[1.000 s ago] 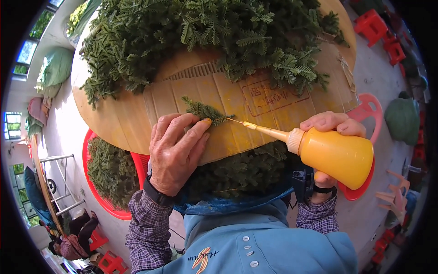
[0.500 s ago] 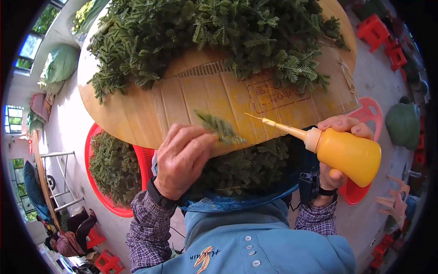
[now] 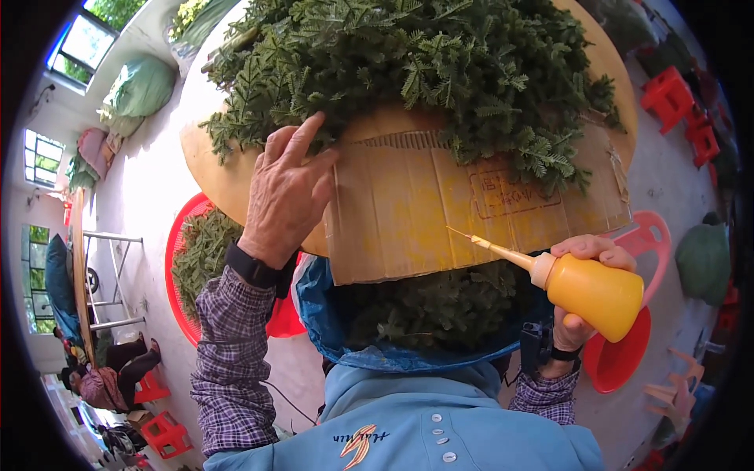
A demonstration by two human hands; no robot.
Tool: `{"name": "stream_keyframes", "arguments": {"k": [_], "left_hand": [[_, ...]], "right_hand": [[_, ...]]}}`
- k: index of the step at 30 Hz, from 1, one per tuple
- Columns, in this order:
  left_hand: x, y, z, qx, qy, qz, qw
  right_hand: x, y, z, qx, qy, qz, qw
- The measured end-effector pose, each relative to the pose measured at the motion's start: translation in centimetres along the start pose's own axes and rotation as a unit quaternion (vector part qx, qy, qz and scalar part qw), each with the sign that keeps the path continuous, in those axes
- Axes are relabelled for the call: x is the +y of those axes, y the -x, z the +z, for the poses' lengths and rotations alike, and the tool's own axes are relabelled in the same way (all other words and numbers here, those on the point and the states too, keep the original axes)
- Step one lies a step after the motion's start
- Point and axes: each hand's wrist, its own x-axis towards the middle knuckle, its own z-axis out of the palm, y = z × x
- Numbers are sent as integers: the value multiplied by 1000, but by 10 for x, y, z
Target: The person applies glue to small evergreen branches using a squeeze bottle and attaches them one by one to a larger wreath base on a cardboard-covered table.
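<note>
My right hand (image 3: 594, 255) grips a squeeze bottle (image 3: 597, 294) of yellow liquid. Its thin nozzle points up and left, with the tip over a yellow-stained cardboard sheet (image 3: 385, 235). At the near edge of a heap of green fir sprigs (image 3: 440, 71), my left hand (image 3: 290, 192) reaches forward with its index finger stretched out and holds no visible sprig. The fingertips meet the lowest sprigs; what lies just beneath them is hidden. Below the cardboard, more fir sprigs (image 3: 440, 310) fill a blue plastic bag (image 3: 314, 314) against my front.
A round wooden table (image 3: 206, 149) carries the heap and cardboard. On the floor to the left stands a red basket (image 3: 174, 290) of sprigs. A red chair or stool (image 3: 620, 361) is at right, with red stools (image 3: 666, 98) beyond. Someone (image 3: 110, 385) sits at far left.
The sprig my left hand held is gone from it. That hand has moved forward and left to the heap, fingers parted. My right hand still holds the bottle, slightly lower.
</note>
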Motion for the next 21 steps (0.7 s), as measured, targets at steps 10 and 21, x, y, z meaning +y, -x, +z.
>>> {"name": "stream_keyframes", "arguments": {"k": [10, 21], "left_hand": [[25, 12, -22, 17, 132, -31, 991], [109, 53, -5, -47, 279, 9, 959]], "right_hand": [[0, 4, -9, 0, 3, -11, 1000], [-6, 12, -14, 1, -21, -43, 999]]}}
